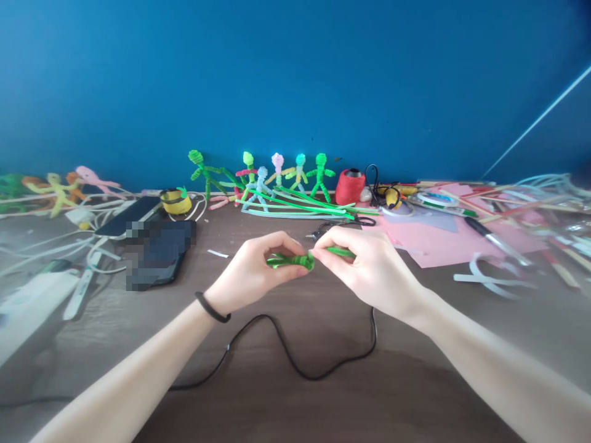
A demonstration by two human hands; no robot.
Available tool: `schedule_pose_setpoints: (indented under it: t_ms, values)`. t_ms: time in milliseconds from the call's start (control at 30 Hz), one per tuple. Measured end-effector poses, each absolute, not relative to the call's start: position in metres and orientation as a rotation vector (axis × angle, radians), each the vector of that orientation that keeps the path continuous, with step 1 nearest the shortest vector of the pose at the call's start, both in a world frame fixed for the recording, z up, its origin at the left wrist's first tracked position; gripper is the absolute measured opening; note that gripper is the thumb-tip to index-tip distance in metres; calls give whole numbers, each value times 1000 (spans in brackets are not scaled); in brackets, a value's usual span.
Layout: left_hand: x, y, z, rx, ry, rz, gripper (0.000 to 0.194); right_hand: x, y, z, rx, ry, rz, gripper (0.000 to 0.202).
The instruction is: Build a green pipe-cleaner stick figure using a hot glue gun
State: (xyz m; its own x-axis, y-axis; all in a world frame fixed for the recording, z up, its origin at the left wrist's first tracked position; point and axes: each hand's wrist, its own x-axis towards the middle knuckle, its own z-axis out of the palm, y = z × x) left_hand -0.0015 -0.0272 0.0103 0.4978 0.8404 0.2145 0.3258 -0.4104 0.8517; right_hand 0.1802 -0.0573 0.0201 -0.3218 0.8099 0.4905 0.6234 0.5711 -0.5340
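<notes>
Over the middle of the brown table (277,406), my left hand (263,264) pinches a bundle of twisted green strips (290,262) between thumb and fingers. My right hand (357,258) is closed on a green strip (341,251) at the right of the bundle, its fingertips touching the bundle's right end. The fingertips of both hands nearly meet. Behind them lie loose green and pale strips (295,206), and small twisted figures (321,175) stand against the blue wall.
A black cable (295,363) curves below my hands. Phones (161,252) and white cords (46,243) lie left. At right are pink paper (425,243), a marker (496,240) and curled white strips (484,280). A red roll (349,187) and scissors (364,221) sit behind.
</notes>
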Motion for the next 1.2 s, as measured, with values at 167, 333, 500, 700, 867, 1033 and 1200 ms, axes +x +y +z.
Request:
schedule_pose_setpoints:
  t_ms: [167, 333, 500, 700, 867, 1033, 1200]
  values:
    - [-2, -27, 9, 1959, 930, 815, 18, 178, -58, 20, -1130, -2040, 342, 12]
    - [-1, -28, 8, 1977, 953, 791, 18, 177, -60, 19, -1142, -2037, 372, 12]
    - [0, -29, 9, 1985, 970, 786, 17, 176, -61, 20, -1143, -2018, 451, 13]
    - [1, -29, 10, 2010, 993, 785, 17, 175, -62, 20, -1165, -1989, 571, 13]
    - [1, -30, 10, 2028, 1013, 799, 16, 176, -62, 21, -1171, -1959, 664, 14]
    - [2, -31, 9, 2021, 957, 866, 17, 178, -61, 24, -1168, -1940, 741, 15]
    - [1, -31, 13, 2036, 945, 870, 19, 179, -62, 27, -1117, -1921, 758, 15]
